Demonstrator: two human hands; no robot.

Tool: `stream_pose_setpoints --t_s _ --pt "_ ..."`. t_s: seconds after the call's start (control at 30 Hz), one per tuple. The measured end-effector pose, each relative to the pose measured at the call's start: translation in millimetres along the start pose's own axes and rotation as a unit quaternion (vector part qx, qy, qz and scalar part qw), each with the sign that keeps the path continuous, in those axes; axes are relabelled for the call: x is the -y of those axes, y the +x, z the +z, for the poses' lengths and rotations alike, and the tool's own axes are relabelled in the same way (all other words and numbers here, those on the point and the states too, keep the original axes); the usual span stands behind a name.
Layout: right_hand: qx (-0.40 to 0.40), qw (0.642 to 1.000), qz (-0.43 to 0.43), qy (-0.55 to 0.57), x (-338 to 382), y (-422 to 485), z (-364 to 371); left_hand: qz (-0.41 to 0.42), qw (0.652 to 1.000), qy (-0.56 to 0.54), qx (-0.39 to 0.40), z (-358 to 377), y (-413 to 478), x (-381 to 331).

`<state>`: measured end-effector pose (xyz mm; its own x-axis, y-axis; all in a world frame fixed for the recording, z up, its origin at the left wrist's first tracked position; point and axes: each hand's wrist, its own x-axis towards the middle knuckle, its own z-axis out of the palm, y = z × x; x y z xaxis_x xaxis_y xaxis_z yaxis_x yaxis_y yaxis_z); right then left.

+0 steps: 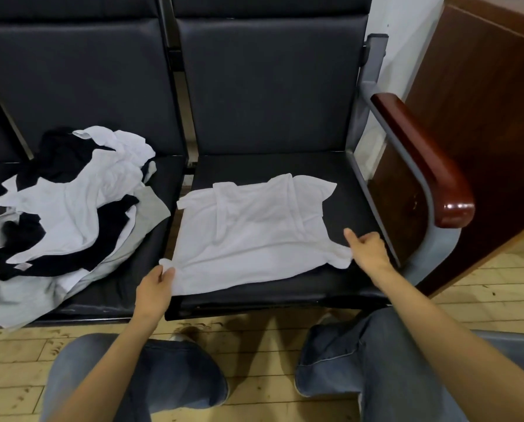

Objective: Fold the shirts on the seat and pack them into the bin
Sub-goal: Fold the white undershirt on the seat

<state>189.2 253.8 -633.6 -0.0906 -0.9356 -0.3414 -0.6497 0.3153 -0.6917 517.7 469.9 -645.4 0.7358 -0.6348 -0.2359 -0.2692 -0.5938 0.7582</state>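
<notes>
so: one white shirt (254, 226) lies spread flat on the right-hand seat (339, 284), sleeves out to the sides at the far end, hem toward the person. judged reason: it needs a flat, open cushion to be smoothed and squared before the first fold, apart from the rest.

left hand (154, 292) at the near left corner of the hem. its fingers (167, 274) are closed in a pinch on a small bunch of cloth, right at the seat's front left edge. right hand (365, 249) at the near right corner, fingers curled in with the thumb raised; the cloth gathers to a point against them, so it reads as a grip, though the contact itself is partly hidden. both corners held so the hem is drawn taut between the hands; the body of the shirt lies beyond the fingers, resting on the cushion.

unfolded pile (72, 208) of white, black and grey shirts sits heaped on the neighbouring left seat, just beside, not touching the spread one.

bin not in view. folding looks barely begun.
</notes>
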Motion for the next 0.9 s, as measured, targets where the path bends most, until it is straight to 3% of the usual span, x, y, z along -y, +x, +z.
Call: stream_pose_setpoints --t_s 0.17,0.4,0.5,0.63,0.67,0.73,0.8,0.9 --pt "0.014 0.995 0.017 -0.1 -6.4 -25.2 16.7 0.004 0.999 -0.004 -0.032 0.1 -9.0 2.1" --pt "0.005 0.993 0.112 -0.036 -6.0 -48.5 28.6 0.025 0.999 0.009 -0.045 -7.0 -15.0 1.5" --pt "0.012 0.997 0.066 -0.031 -10.4 -49.3 27.4 0.029 0.999 0.001 -0.045 -8.3 -17.3 0.0" --pt "-0.059 0.977 -0.032 0.2 5.2 -45.7 16.7 0.046 0.997 -0.016 -0.052 -10.1 -19.6 -3.2" --pt "-0.063 0.972 -0.076 0.214 12.9 -44.6 12.1 0.048 0.997 -0.018 -0.054 -10.3 -19.7 -3.3" --pt "-0.025 0.967 -0.162 0.195 26.6 -37.8 5.5 0.051 0.997 -0.023 -0.055 -11.0 -19.3 -3.4" --pt "0.021 0.968 -0.193 0.156 36.5 -27.6 2.5 0.049 0.997 -0.033 -0.057 -11.0 -18.4 -3.9" --pt "-0.002 0.988 -0.122 0.099 39.4 -9.4 3.8 0.037 0.997 -0.051 -0.052 -9.4 -18.1 -3.9"
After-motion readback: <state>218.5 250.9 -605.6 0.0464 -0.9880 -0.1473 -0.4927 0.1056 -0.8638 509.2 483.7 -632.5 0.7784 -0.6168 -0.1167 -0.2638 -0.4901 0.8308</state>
